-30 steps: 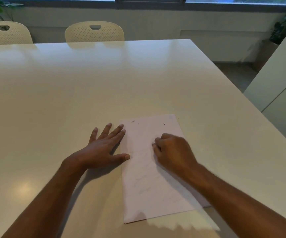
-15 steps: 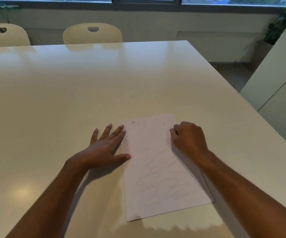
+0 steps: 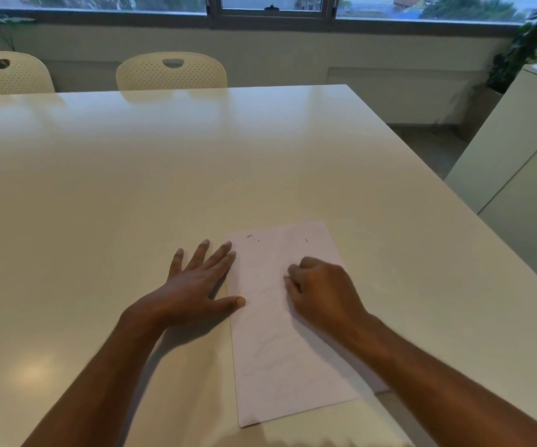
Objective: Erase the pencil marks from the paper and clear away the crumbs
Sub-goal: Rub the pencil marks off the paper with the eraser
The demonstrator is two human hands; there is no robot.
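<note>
Left chair: cream perforated plastic chair back (image 3: 9,72) at the bench's far edge, cut off by the left border.
Second chair: a matching cream perforated chair back (image 3: 172,71) just right of it, also behind the far edge.
Bench: broad glossy cream bench top (image 3: 131,188) carrying the paper and both hands.
Left hand: left hand (image 3: 196,282) lies flat, palm down, fingers (image 3: 218,256) straight and spread; the fingertips and thumb touch the sheet's left edge, pressing it down.
Paper: white rectangular sheet of paper (image 3: 280,359) lies flat near the bench's near edge, slightly turned, with faint grey pencil scribbles over its middle.
Crumbs: a few small dark eraser crumbs (image 3: 249,236) lie scattered near the sheet's far edge.
Right hand: right hand (image 3: 322,291) rests on the sheet's upper right part, knuckles up, fingers curled tightly under; whether they grasp anything cannot be told.
Cabinet: pale cabinet (image 3: 525,162) stands to the right of the bench.
Plant: dark green leafy plant (image 3: 525,50) in the far right corner.
</note>
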